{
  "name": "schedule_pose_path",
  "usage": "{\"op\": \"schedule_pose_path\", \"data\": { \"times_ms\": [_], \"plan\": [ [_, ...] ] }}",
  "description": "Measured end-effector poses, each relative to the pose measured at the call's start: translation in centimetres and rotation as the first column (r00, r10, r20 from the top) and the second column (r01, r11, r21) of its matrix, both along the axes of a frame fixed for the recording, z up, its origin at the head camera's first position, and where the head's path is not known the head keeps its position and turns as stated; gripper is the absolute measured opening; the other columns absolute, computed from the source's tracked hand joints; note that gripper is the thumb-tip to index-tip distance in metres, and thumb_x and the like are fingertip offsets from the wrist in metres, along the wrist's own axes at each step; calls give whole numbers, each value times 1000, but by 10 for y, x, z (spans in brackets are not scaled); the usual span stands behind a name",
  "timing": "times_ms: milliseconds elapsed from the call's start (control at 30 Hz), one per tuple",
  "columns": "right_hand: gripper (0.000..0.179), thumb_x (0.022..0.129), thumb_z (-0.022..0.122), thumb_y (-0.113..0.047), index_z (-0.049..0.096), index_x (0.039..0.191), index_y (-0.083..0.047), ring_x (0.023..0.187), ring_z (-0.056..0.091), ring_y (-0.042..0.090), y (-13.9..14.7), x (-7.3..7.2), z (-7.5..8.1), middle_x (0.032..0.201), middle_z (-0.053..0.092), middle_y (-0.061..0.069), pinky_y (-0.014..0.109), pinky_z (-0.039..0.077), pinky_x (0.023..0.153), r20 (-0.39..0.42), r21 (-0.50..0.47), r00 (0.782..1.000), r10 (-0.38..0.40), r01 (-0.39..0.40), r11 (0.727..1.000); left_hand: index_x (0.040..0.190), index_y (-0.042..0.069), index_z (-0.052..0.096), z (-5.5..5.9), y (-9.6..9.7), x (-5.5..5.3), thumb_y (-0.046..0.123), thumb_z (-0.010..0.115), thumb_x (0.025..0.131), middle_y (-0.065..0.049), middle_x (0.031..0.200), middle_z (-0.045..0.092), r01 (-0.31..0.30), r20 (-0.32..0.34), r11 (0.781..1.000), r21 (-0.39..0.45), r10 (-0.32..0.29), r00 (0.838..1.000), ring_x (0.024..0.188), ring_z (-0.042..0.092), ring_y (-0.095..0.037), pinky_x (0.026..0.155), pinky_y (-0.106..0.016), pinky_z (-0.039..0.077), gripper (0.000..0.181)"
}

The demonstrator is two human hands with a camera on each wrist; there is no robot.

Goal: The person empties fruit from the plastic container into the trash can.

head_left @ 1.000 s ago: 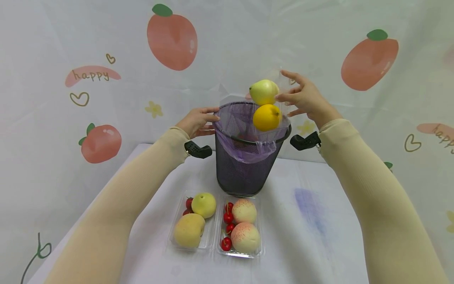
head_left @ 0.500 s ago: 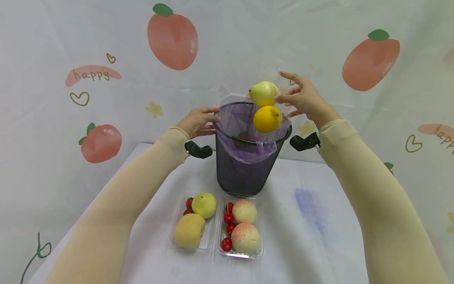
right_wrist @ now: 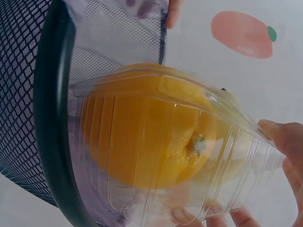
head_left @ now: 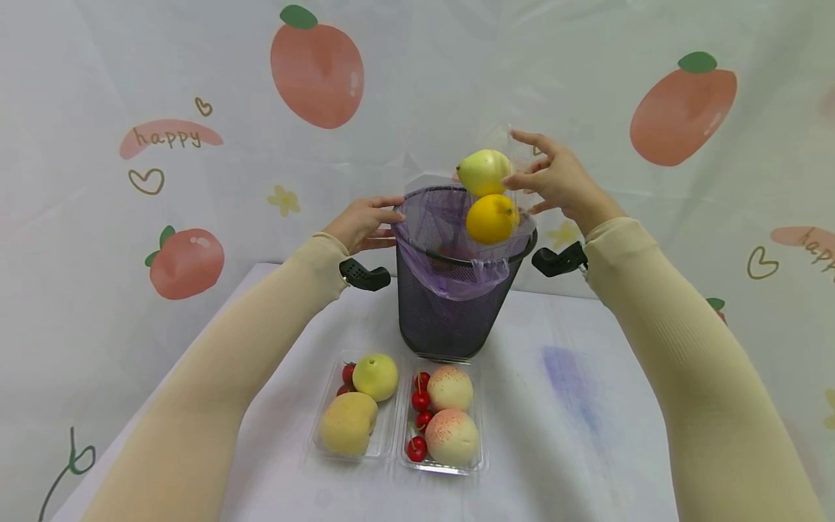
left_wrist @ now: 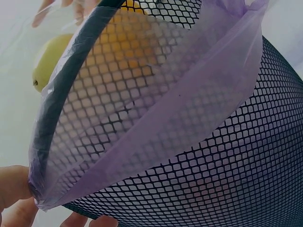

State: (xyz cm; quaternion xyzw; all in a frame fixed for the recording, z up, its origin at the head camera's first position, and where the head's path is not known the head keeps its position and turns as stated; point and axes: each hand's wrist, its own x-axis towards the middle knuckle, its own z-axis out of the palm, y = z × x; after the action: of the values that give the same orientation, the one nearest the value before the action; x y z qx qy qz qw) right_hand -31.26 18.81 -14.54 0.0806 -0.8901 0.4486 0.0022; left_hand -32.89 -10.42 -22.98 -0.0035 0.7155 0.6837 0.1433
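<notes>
A black mesh bin [head_left: 443,319] with a purple plastic liner [head_left: 457,285] over its rim stands at the back of the table in the head view. My left hand [head_left: 365,223] holds the bin's left rim, thumb and fingers around the lined edge. Above the opening my right hand [head_left: 554,177] grips a clear plastic box [right_wrist: 142,201], tipped on its side. In the box are an orange [head_left: 491,219], lower, and a yellow-green pear [head_left: 481,172] above it. The right wrist view shows the orange through the ribbed wall, close beside the bin rim.
Two clear boxes sit in front of the bin. The left box [head_left: 385,431] holds a pear, a larger yellow fruit and strawberries; the right box [head_left: 443,467] holds two peaches and several cherries. A printed cloth [head_left: 417,72] hangs behind the table.
My right hand and the tilted box have shifted very slightly left, with the orange and pear still inside. The left hand and the bin stay in place.
</notes>
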Motion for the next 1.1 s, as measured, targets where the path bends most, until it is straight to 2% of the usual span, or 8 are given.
{"op": "schedule_pose_path", "data": {
  "times_ms": [433, 633, 1100],
  "plan": [
    [81, 87, 74, -21, 28, 149, -48, 85, 49, 16, -2, -1, 0, 94, 44, 1, 36, 60, 68, 4, 17, 1000, 10, -10, 1000, 145, 22, 47, 0, 1, -1, 12, 61, 96, -5, 136, 46, 0, 4, 1000, -3, 0, 1000, 116, 56, -26, 102, -38, 49, 52],
    [81, 87, 74, -22, 28, 148, -48, 80, 50, 15, -3, -2, 0, 96, 42, 2, 33, 59, 66, 1, 35, 1000, 12, -12, 999, 144, 22, 48, 0, 0, -1, 11, 61, 96, -5, 134, 47, -3, 1, 1000, 2, 3, 1000, 115, 56, -27, 102, -38, 49, 52],
    [81, 87, 74, -24, 27, 149, -49, 85, 45, 19, -3, 0, 1, 100, 42, 3, 32, 58, 64, -8, 71, 1000, 7, -6, 997, 145, 23, 46, -1, 0, -1, 12, 60, 96, -5, 137, 45, 13, -9, 1000, -10, -13, 1000, 114, 55, -25, 101, -37, 49, 52]
  ]
}}
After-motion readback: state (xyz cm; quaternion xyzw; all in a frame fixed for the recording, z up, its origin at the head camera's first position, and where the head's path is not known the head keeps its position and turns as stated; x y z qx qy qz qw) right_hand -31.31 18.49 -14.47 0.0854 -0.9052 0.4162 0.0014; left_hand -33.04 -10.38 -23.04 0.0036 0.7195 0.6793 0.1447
